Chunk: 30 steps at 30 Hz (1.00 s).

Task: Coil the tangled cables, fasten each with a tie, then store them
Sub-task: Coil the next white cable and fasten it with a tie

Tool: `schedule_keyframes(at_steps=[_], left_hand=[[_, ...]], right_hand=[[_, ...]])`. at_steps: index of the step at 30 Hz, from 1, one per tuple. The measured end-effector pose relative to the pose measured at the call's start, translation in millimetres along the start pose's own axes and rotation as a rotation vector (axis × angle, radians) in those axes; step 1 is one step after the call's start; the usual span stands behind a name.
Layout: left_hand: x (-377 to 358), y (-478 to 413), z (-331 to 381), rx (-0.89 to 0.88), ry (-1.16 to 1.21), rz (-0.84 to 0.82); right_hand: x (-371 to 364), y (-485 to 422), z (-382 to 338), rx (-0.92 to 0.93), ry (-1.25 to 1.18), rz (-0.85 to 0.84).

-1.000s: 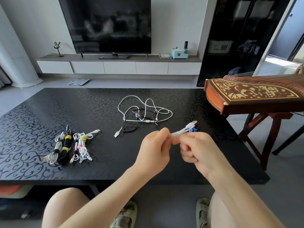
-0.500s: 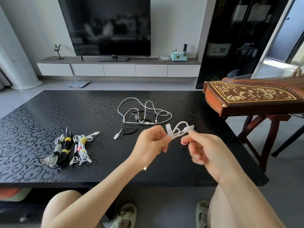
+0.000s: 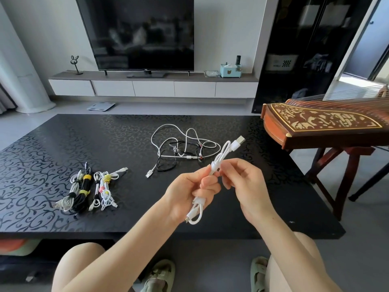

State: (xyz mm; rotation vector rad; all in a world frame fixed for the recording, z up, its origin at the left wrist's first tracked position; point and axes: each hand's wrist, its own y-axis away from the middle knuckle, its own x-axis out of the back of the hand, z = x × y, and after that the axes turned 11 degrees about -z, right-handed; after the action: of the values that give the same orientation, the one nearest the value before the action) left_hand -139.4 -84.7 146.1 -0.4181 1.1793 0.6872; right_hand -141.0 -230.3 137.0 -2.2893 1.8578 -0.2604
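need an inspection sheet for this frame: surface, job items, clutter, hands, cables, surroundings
Surface: black patterned table; cables lie on it.
Job's things: white cable, folded, held above the table's near side; tied bundles lie together at the table's left.
Clutter: nothing seen.
Grippers: left hand grips the folded cable's middle; right hand pinches it just above.
Cables: tangled pile of white and black leads, loose at the table's centre; whether the held cable has a tie cannot be told.
Surroundings: TV on a low cabinet; zither on a stand at the right; scale on the floor.
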Motion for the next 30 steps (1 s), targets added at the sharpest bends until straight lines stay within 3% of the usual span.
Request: schedule_keyframes(at_steps=[5, 8, 14, 18, 20, 26, 28, 30], left_hand=[[5.9, -5.0, -11.1, -0.17, 0.02, 0.059], [7.1, -14.7, -20.6, -0.299, -0.162, 0.111], [11.8, -24.1, -31.7, -0.573, -0.923, 0.333], [19.7, -33.5, -38.3, -1.047, -1.773, 0.513], [28.1, -35.6, -35.7, -1.223, -2.092, 0.508], [41.3, -25.0, -35.2, -1.201, -2.452, 0.36], [39.4, -19.6, -34.4, -1.125, -2.428, 0.305], [35.1, -10.3, -33.6, -1.014, -2.22, 0.309]], right_hand=[[-5.1, 2.9, 9.1, -0.074, -0.024, 0.129], [-8.1, 7.6, 10.1, -0.075, -0.023, 0.18], [-7.7, 12.6, 5.4, -0.006, 0.159, 0.218], [-9.3, 11.5, 1.1, -0.033, 0.177, 0.183], [-9.6, 11.1, -0.8, -0.062, 0.105, 0.139], [-6.9, 6.0, -0.8, -0.187, -0.122, 0.164], [-7.2, 3.2, -1.0, -0.187, -0.187, 0.164], [-7.7, 0.5, 2.3, -0.205, -0.21, 0.132]])
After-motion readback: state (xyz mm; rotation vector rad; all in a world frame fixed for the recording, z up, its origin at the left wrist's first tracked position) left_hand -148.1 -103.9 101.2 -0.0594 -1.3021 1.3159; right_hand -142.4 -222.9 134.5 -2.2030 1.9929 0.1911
